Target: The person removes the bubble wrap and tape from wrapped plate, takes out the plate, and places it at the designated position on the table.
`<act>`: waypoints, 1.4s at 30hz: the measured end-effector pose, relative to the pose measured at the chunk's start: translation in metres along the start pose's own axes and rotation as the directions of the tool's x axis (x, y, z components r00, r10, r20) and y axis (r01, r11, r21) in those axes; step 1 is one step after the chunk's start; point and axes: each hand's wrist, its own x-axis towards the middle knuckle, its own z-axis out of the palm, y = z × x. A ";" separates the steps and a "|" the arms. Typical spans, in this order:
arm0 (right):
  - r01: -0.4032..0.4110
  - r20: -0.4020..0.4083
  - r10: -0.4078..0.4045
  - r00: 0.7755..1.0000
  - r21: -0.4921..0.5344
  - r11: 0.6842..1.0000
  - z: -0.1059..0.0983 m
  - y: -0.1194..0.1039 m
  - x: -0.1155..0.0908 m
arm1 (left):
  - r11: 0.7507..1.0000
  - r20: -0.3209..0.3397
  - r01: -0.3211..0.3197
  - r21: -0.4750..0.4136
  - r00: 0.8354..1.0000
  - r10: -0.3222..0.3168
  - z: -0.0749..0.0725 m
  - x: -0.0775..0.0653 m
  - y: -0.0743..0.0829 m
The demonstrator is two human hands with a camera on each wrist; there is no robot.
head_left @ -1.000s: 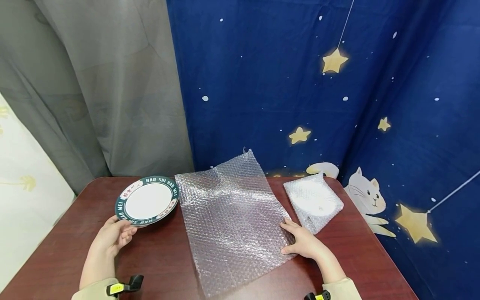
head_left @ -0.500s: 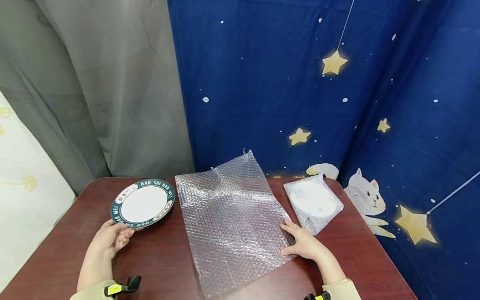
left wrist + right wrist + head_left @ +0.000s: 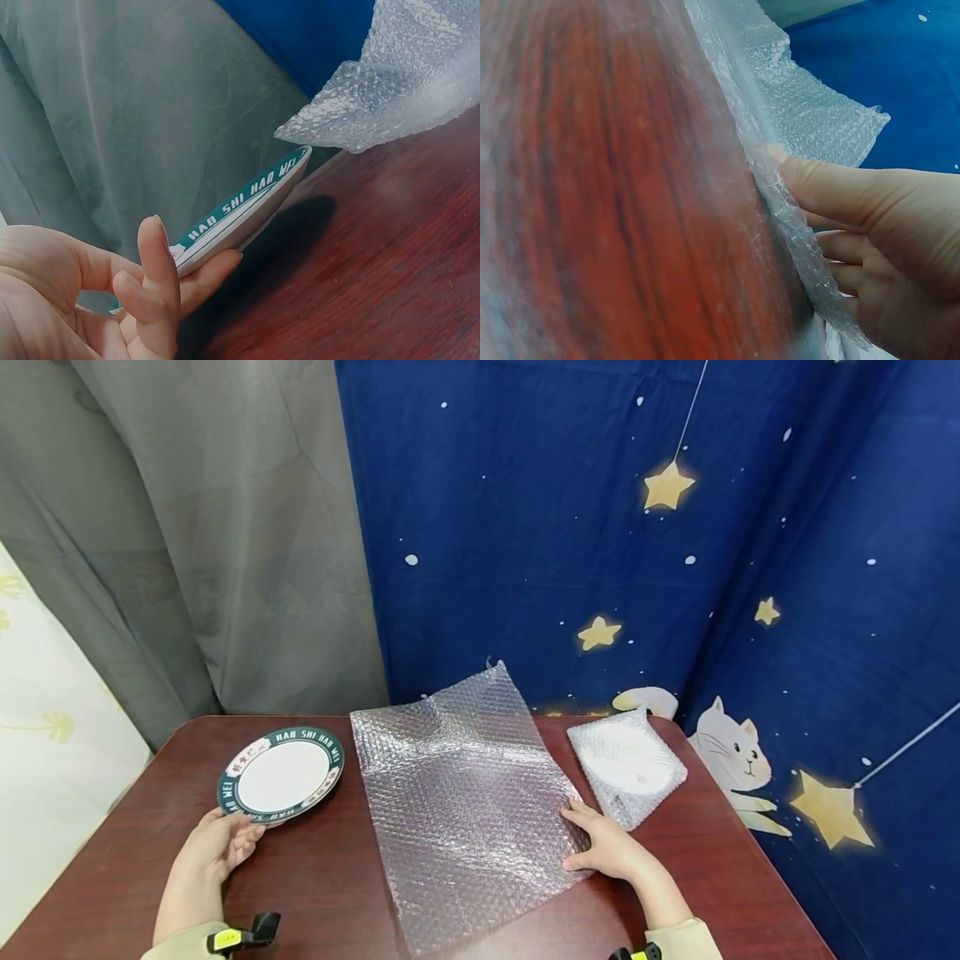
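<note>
A round plate (image 3: 283,777) with a white centre and a dark green lettered rim is at the left of the head view. My left hand (image 3: 212,847) holds it by its near edge. In the left wrist view the plate (image 3: 240,214) is tilted and casts a shadow on the table. A sheet of bubble wrap (image 3: 465,810) lies across the middle, its far corner standing up against the curtain. My right hand (image 3: 607,842) rests on the sheet's right edge, fingers spread. In the right wrist view the thumb touches the bubble wrap (image 3: 791,225).
At the back right of the reddish-brown table (image 3: 315,893) lies a flat bubble-wrapped parcel (image 3: 630,760), with something round and white inside. A grey curtain (image 3: 262,568) and a blue star-patterned curtain (image 3: 510,527) hang behind the far edge.
My left hand has moved the plate a little left and toward me, away from the bubble wrap. My right hand and the sheet have stayed put.
</note>
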 end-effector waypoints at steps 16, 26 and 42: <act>0.005 -0.009 -0.005 1.000 -0.015 1.000 0.000 -0.002 -0.002 | 1.000 0.007 0.013 0.001 1.000 -0.013 -0.006 0.002 -0.004; 0.025 -0.003 -0.025 1.000 -0.017 1.000 -0.001 -0.002 -0.002 | 1.000 0.007 0.022 0.001 1.000 -0.022 -0.007 0.003 -0.006; 0.003 0.010 -0.003 1.000 -0.010 1.000 -0.001 -0.001 -0.003 | 0.994 -0.061 -0.004 0.113 0.998 0.011 -0.004 0.001 -0.007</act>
